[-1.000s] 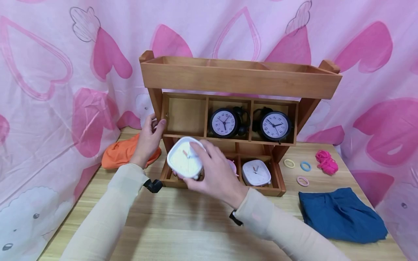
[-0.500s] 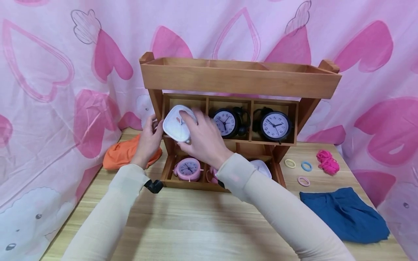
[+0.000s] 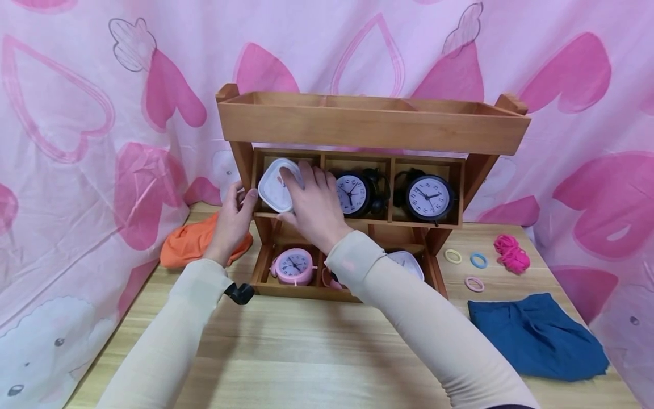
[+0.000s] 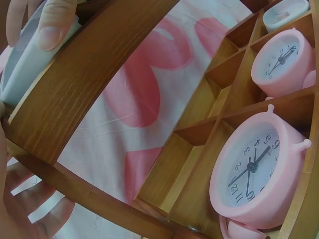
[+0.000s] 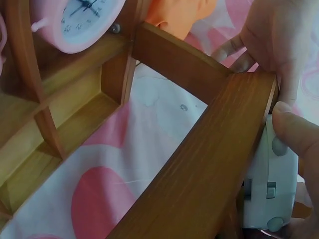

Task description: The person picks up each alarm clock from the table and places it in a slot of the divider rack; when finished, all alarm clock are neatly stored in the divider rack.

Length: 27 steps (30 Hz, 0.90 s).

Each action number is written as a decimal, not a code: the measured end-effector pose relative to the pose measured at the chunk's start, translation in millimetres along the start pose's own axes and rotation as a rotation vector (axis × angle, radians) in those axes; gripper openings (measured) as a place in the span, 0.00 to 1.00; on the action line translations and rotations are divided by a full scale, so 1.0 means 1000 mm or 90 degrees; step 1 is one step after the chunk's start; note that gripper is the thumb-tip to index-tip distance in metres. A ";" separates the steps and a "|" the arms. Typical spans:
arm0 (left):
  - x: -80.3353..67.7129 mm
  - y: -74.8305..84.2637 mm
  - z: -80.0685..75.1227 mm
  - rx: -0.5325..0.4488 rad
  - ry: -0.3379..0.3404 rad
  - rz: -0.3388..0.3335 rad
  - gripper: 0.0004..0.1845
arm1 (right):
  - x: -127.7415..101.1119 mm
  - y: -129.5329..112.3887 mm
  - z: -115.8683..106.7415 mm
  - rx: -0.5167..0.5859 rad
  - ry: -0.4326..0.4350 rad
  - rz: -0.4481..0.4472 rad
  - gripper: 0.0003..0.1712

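A white, square-faced alarm clock [image 3: 275,187] is in my right hand [image 3: 321,209], tilted at the left compartment of the middle tier of a wooden shelf [image 3: 373,128]. In the right wrist view, the thumb presses the side of the white clock [image 5: 281,174], close against the tier's front board. My left hand [image 3: 234,221] grips the left side of the shelf, its fingers behind the frame. To the right on the same tier sit two round black alarm clocks, a left one [image 3: 352,193] partly behind my right hand and a right one [image 3: 430,197].
Below, a pink alarm clock [image 3: 294,266] fills the left compartment; another pink clock [image 4: 283,59] and a white clock [image 3: 407,262] stand beside it. Orange cloth [image 3: 191,241] lies left. Hair ties [image 3: 478,260], pink yarn [image 3: 512,254] and blue cloth [image 3: 536,335] lie right.
My right hand has raised the white clock from in front of the bottom tier to the middle tier's left compartment, uncovering the left pink clock. My left hand has stayed on the shelf's side.
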State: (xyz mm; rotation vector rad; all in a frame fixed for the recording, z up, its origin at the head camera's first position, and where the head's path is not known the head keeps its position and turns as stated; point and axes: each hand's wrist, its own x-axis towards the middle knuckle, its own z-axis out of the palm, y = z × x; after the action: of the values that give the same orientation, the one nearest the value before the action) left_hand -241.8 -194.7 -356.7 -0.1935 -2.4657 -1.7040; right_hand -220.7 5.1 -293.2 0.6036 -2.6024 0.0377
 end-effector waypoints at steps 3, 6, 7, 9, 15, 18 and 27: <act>0.001 0.000 0.000 0.006 0.000 -0.001 0.36 | 0.002 -0.001 0.003 -0.018 0.008 -0.003 0.49; 0.002 0.000 -0.001 0.003 0.002 -0.003 0.36 | 0.003 -0.002 0.005 -0.037 0.019 -0.010 0.47; 0.001 0.000 -0.001 0.002 0.004 -0.004 0.36 | 0.003 -0.003 0.006 -0.043 0.020 -0.012 0.46; 0.001 0.000 -0.002 0.001 0.005 -0.006 0.36 | 0.003 -0.004 0.007 -0.052 0.019 -0.013 0.45; -0.002 0.000 -0.004 0.008 0.008 -0.005 0.36 | -0.004 -0.005 0.008 -0.056 0.033 -0.032 0.36; -0.003 0.000 -0.005 0.006 0.012 -0.007 0.35 | -0.009 -0.001 0.003 -0.025 0.034 -0.041 0.33; -0.003 0.007 0.001 -0.001 -0.010 -0.007 0.35 | -0.060 0.036 -0.043 0.264 0.069 -0.014 0.30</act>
State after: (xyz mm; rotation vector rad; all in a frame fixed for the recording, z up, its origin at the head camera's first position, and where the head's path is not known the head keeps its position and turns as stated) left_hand -237.9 -191.9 -351.3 -0.1948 -2.4816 -1.7159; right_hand -169.6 67.8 -279.5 0.7481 -2.4938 0.5968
